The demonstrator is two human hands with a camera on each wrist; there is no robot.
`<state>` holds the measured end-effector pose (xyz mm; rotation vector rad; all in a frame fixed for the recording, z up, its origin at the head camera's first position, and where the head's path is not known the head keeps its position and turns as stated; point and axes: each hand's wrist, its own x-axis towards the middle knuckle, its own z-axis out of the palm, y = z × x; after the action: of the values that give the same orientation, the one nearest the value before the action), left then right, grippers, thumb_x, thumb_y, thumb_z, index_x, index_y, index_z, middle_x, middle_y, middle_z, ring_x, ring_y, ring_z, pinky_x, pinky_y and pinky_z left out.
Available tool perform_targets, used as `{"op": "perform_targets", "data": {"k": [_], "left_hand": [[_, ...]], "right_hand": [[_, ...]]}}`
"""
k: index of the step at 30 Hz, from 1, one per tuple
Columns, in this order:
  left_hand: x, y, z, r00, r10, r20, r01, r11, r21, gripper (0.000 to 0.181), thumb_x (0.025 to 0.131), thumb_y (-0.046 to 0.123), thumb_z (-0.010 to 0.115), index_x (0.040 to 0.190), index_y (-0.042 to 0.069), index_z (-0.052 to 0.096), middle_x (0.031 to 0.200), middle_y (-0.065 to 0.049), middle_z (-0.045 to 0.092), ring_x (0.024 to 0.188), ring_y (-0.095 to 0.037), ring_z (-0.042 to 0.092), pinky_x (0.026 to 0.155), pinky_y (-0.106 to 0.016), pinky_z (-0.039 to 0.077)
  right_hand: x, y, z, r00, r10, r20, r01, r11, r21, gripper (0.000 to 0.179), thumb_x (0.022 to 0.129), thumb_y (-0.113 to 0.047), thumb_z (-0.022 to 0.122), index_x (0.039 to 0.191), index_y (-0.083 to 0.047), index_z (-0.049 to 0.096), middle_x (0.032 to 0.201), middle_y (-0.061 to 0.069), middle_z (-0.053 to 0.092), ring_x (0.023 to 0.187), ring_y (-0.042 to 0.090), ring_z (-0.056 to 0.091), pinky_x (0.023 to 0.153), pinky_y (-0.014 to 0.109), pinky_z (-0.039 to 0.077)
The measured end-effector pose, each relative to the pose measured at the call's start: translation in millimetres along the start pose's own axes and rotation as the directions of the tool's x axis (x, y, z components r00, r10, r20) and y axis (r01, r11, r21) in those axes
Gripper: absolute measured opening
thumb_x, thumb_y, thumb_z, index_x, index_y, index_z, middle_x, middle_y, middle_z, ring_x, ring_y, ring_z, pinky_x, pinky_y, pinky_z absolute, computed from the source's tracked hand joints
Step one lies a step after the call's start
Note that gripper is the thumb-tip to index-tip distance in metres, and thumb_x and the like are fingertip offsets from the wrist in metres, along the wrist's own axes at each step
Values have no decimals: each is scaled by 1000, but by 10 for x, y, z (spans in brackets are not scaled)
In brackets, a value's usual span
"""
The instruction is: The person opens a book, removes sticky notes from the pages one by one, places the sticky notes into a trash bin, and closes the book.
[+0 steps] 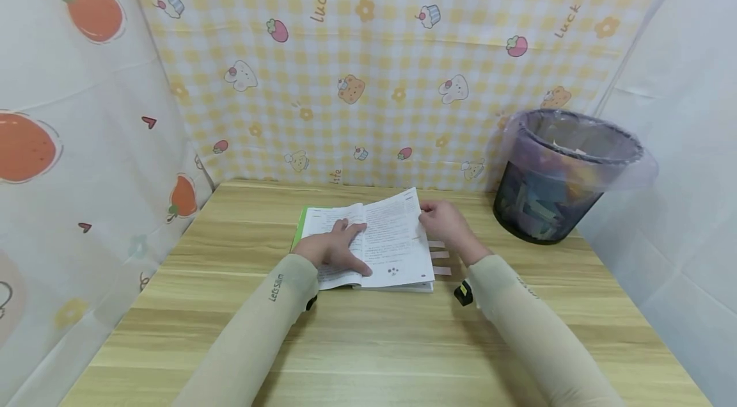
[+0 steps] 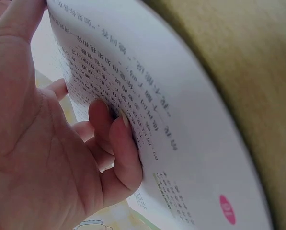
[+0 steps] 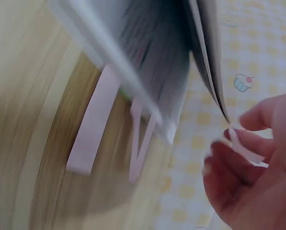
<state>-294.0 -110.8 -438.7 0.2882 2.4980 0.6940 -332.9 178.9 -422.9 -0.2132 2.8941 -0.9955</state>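
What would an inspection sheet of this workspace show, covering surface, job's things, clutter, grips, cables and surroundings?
Surface: wood-grain table.
Job's things: open printed book; pale pink strips jut past its right edge.
Clutter: dark bin at the table's rear right, lined with a translucent purple bag.
Left grip: rests on the book's open pages.
Right grip: appears to pinch another pink strip at the raised page's edge.
Cables: nothing seen.
Surroundings: yellow-checked backdrop behind; white fruit-print cloth left; white cloth right.
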Motion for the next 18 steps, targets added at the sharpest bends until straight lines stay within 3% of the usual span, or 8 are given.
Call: {"op": "perform_targets", "data": {"k": [2,4,6,9,11,14,18], "left_hand": [[-3,5,5,1000,-2,-3,2,1000,-1,117,83,63,90,176,40,22,187,-10,-6,172,-44,6,130,-74,25],[-7,12,11,1000,-4,-1,4,1000,-3,117,83,62,90,176,40,23,187,-10,-6,172,-44,6,130,-74,25],[-10,19,17,1000,-7,0,7,1000,-4,116,84,61,90,176,40,23,187,-10,-6,172,-44,6,130,-74,25],[-10,27,25,1000,-10,-3,10,1000,0,115,84,61,90,176,40,24,187,-10,-6,172,-44,7,130,-74,25],[-6,33,26,1000,-13,-5,13,1000,1,115,84,61,90,176,40,24,187,-9,-6,172,-45,8,130,-74,25],[3,37,23,1000,-14,-8,14,1000,2,115,84,61,90,176,40,23,187,-9,-6,173,-43,6,131,-74,24],[17,26,17,1000,-13,-11,13,1000,2,117,83,62,90,176,39,23,187,-10,-6,173,-41,5,131,-73,24]], "right_hand": [[1,27,21,1000,-5,22,9,981,-193,52,103,-22,54,151,-5,65,154,21,65,140,44,60,118,60,47],[-5,54,50,999,-7,53,25,940,-339,52,102,-26,55,148,-5,68,163,24,55,153,51,46,127,69,33],[-17,88,87,995,-4,95,45,900,-434,45,103,-30,56,135,-4,74,170,25,47,160,54,34,129,74,23],[-49,115,132,992,-5,129,63,894,-444,40,102,-31,59,125,-2,75,173,28,41,162,54,29,129,75,19],[-72,112,152,991,-25,133,81,897,-434,43,101,-30,61,130,-1,74,173,28,40,162,54,29,129,74,21],[-99,65,160,992,-75,99,108,910,-399,58,102,-30,61,152,-2,62,171,27,43,160,52,32,127,72,25],[-87,-49,137,988,-149,38,153,932,-330,53,108,-32,57,154,-6,62,163,23,55,154,49,44,125,69,32]]}}
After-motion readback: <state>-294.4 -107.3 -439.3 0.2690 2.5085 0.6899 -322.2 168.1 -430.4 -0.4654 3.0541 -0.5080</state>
